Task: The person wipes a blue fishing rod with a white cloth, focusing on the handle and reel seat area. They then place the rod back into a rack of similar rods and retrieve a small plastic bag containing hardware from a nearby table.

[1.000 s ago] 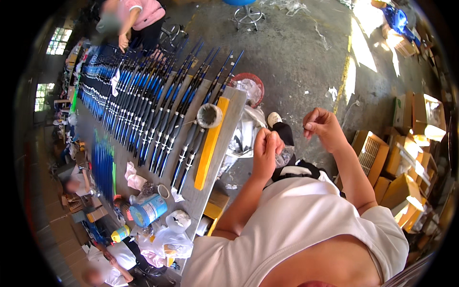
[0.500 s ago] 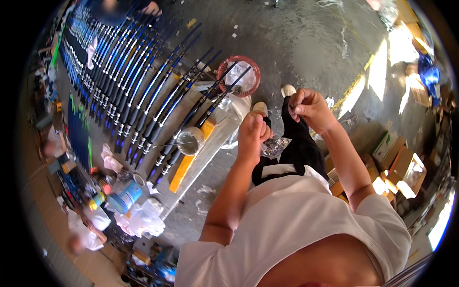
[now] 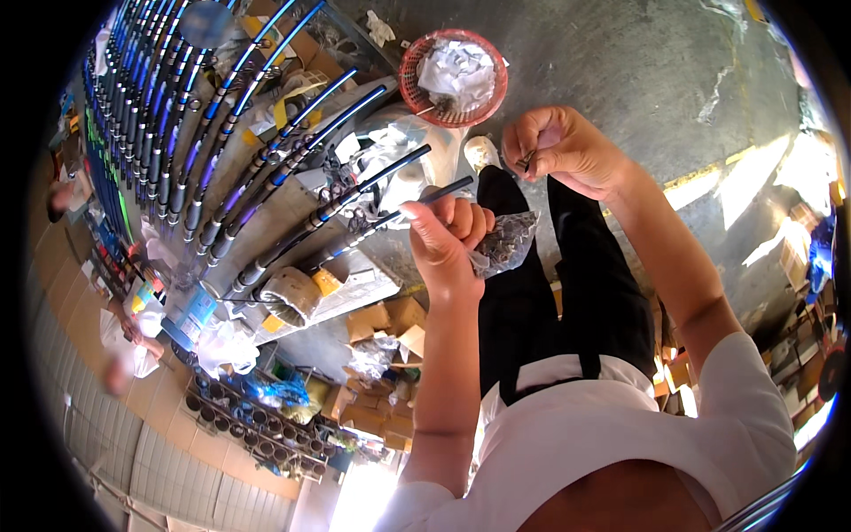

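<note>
My left hand (image 3: 449, 238) is closed around the neck of a clear plastic bag (image 3: 505, 245) with small dark pieces inside, its thumb sticking out to the left. Just beyond its knuckles is the end of a black fishing rod (image 3: 365, 229); whether they touch I cannot tell. My right hand (image 3: 567, 151), farther right and forward, pinches a small dark piece (image 3: 525, 163) between thumb and fingertips. More fishing rods (image 3: 222, 133), blue and black, lie side by side in a long row on the left.
A red plastic basket (image 3: 409, 82) with white scraps stands on the floor ahead. A pale round container (image 3: 291, 295) sits by a yellow-edged bench (image 3: 355, 291). Cardboard boxes (image 3: 390, 324), a blue container (image 3: 191, 315) and white plastic bags (image 3: 226, 346) lie left. Another person (image 3: 128, 341) is at far left.
My view has turned, so the rods and basket appear shifted and larger. My left hand has come close to the nearest rod ends, still with the bag. My right hand keeps its pinch.
</note>
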{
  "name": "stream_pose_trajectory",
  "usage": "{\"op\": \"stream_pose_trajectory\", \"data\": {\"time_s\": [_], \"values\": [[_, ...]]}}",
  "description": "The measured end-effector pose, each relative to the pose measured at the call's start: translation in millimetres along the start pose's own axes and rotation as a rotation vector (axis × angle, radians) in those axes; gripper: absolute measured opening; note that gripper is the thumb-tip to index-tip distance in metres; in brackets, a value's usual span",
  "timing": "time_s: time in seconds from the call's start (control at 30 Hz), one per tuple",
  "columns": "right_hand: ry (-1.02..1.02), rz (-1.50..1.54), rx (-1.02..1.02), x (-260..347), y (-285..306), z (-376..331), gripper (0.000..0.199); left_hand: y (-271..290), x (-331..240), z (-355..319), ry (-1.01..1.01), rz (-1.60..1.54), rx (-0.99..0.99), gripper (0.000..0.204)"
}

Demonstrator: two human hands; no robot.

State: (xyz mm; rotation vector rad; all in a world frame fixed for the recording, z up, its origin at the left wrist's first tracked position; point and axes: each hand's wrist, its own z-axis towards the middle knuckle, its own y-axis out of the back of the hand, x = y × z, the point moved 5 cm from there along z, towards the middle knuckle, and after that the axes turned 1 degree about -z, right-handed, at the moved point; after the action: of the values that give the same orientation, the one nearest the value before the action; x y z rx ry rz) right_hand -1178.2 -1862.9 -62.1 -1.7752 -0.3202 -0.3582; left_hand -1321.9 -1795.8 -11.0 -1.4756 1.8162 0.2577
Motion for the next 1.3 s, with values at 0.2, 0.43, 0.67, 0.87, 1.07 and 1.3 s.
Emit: {"op": "stream_pose_trajectory", "data": {"time_s": [0.2, 0.43, 0.67, 0.87, 1.07, 1.3], "values": [[-0.165, -0.057, 0.009, -16.8, -1.7, 25.0, 0.028, -13.6, -5.0, 9.3, -0.067, -0.025, -0.138, 0.059], [-0.345, 0.038, 0.094, -33.8, -7.4, 38.0, 0.028, -13.9, -6.9, 5.7, -0.011, 0.098, -0.217, 0.055], [-0.344, 0.074, 0.173, -37.1, -5.2, 46.1, 0.03, -9.0, -4.2, 8.0, -0.053, -0.018, -0.164, 0.048], [-0.412, 0.045, 0.213, -34.7, -7.6, 50.5, 0.032, -4.6, -6.6, 5.1, -0.029, 0.074, -0.177, 0.047], [-0.428, 0.005, 0.182, -32.6, -12.4, 52.6, 0.03, -9.2, -3.6, 4.1, -0.082, 0.002, -0.236, 0.047], [-0.457, -0.025, 0.275, -37.4, -0.9, 49.6, 0.019, -13.3, -1.6, 2.6, -0.07, 0.011, -0.149, 0.048]]}}
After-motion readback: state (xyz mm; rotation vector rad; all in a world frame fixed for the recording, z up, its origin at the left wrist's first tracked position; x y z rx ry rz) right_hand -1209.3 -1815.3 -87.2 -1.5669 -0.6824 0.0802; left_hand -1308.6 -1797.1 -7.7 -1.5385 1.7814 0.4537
